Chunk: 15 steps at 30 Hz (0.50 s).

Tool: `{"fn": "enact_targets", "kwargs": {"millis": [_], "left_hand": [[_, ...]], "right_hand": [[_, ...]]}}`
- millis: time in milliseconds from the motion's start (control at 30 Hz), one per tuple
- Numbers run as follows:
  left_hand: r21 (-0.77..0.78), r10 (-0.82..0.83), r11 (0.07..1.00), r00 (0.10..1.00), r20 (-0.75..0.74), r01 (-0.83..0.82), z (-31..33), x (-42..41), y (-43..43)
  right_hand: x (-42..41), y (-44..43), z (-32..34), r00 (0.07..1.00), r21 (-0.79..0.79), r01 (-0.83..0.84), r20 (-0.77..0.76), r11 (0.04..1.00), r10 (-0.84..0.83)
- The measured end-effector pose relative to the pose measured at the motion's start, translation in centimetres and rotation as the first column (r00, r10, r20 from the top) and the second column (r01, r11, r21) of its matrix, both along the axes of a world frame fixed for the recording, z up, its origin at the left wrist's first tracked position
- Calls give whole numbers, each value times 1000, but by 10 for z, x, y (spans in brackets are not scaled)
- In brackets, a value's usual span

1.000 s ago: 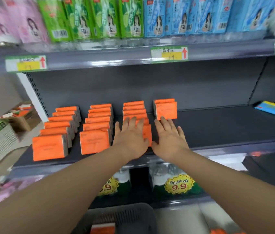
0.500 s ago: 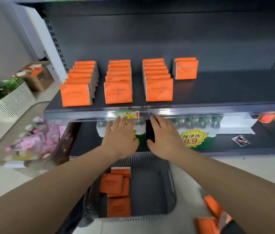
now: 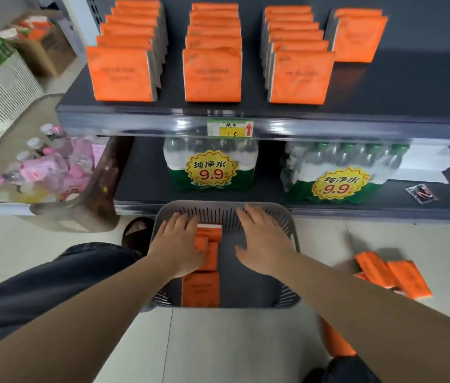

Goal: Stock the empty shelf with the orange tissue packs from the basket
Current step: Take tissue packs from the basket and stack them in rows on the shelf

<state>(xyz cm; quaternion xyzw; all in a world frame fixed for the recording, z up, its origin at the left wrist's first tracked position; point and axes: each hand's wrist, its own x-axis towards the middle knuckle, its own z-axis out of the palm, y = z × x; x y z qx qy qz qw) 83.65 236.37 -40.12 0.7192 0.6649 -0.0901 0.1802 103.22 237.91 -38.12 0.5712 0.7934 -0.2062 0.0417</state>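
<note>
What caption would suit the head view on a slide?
Inside the grey basket, left hand rests on orange tissue packs; right hand hovers open alongside.

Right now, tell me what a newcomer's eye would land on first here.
First, the rows of orange tissue packs standing upright on the dark shelf at top. Next, low at centre, the grey basket: the left grip lies on the loose packs in it, and the right grip is spread open beside. Between the two, bottled water packs with yellow 9.9 stickers sit on the lower shelf.
</note>
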Motion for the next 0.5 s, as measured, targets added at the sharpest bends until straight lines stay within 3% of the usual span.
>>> {"fn": "enact_targets", "kwargs": {"millis": [267, 500], "left_hand": [[-137, 83, 987, 996, 25, -79, -57, -23, 6], [-244, 112, 963, 993, -43, -119, -101, -29, 26]], "right_hand": [[-20, -6, -69, 997, -252, 73, 12, 965, -73], [-35, -7, -140, 977, -514, 204, 54, 833, -206]]}}
